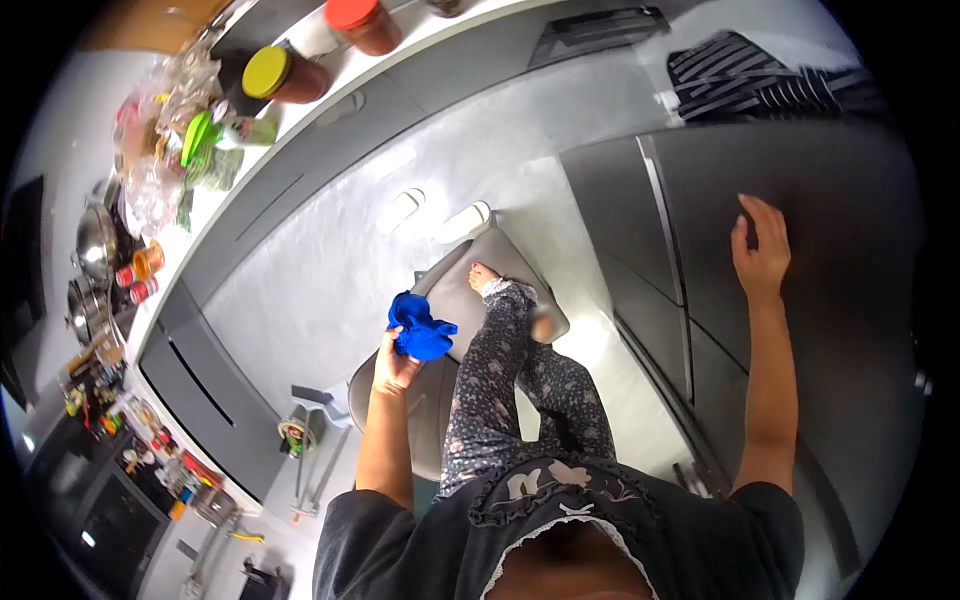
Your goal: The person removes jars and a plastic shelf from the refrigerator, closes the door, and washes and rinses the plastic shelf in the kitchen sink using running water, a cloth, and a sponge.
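A crumpled bright blue cloth (422, 328) is in my left hand (397, 365), with the fingers and thumb closed on its lower left side. My right hand (763, 240) is raised at the right, fingers apart and slightly bent, against the dark grey cabinet front (830, 220); whether it touches that surface cannot be told. Nothing shows in the right hand. Below my hands, my bare foot (483, 275) stands on a grey cushioned seat (505, 252), and my legs are in dark patterned trousers (490, 390).
White slippers (402, 210) lie on the grey floor (300, 250) beyond the seat. Along the left runs a white counter (205, 205) with jars (285, 76), plastic bags and pots (97, 240). A dustpan (318, 400) stands at lower left; striped fabric (740, 80) is at upper right.
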### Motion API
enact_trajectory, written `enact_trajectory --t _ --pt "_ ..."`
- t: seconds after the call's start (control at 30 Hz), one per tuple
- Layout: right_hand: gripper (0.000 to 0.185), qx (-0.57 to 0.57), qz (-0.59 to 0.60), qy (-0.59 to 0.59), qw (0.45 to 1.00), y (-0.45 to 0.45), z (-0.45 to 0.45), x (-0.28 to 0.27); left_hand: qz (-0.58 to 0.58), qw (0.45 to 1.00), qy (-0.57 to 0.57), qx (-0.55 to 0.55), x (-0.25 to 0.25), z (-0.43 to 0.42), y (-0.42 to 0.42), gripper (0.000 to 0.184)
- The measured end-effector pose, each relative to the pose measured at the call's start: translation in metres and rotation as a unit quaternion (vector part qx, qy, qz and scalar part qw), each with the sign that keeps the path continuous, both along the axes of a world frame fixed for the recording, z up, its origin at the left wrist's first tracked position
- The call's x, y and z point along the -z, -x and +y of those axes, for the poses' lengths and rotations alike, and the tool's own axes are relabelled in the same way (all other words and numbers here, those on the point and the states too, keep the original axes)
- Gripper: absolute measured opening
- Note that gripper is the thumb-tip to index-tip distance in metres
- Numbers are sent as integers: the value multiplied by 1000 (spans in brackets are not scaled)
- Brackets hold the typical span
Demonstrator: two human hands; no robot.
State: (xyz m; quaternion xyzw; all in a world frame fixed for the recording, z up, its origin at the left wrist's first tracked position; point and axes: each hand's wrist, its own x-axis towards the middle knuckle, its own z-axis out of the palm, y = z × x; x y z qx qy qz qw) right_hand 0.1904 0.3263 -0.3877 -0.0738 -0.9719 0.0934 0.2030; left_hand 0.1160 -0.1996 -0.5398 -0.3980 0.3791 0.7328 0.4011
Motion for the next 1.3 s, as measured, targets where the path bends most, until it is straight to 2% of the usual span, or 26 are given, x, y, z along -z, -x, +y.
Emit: enact_trajectory --t 0.03,0.13,0.23,0.43,0.5,0.57,0.63,0.7,0.77,0.8,0.87,0.97,1.0,1.03,1.1,1.13,1.23,1.27,1.3 --pt "25 -14 -8 -15 1000 5 1 0 7 1000 7 -19 7 -9 3 48" --pt "26 -13 -131 -65 989 1 2 -13 4 997 32 -75 26 -47 4 45" --pt "28 12 -216 -79 973 -6 3 -36 17 995 37 -93 21 -60 11 44" --pt "27 85 -210 -47 973 18 -29 -52 72 978 10 -198 20 -77 32 44" --pt "30 68 -228 -1 971 35 -44 -51 70 965 -17 -252 21 -81 31 44" --pt "32 -27 -209 -2 977 76 -66 -29 111 949 -65 -288 27 -79 42 48" --pt "33 -76 -206 32 975 127 -88 2 142 932 -121 -311 38 -79 55 51" --pt "32 -171 -150 30 973 188 -106 60 201 908 -118 -350 66 -81 75 52" --pt "47 -269 -93 11 959 252 -109 131 265 870 -99 -403 74 -75 98 52" --pt "60 -286 -79 -20 955 288 -111 168 265 855 -100 -435 92 -82 99 55" --pt "68 -270 -6 -42 962 349 -119 232 340 812 -141 -452 97 -65 111 62" --pt "76 -268 12 -81 960 391 -114 283 364 760 -255 -473 101 -49 91 64" --pt "78 -249 -17 -107 962 399 -108 297 374 740 -284 -482 94 -45 86 64" --pt "77 -242 -36 -119 962 403 -105 304 332 752 -159 -546 67 -31 80 63" --pt "77 -247 -13 -100 964 407 -101 312 315 753 -66 -574 38 -18 64 64" --pt "76 -256 -24 -100 961 405 -100 312 292 735 -23 -612 24 -10 56 67" --pt "75 -273 -42 -107 955 409 -96 298 391 737 -192 -516 -10 -2 47 66" --pt "74 -283 -54 -108 951 407 -91 297 303 725 89 -612 -22 13 42 65" --pt "73 -292 -60 -112 948 408 -89 294 346 727 3 -593 -23 12 35 64"
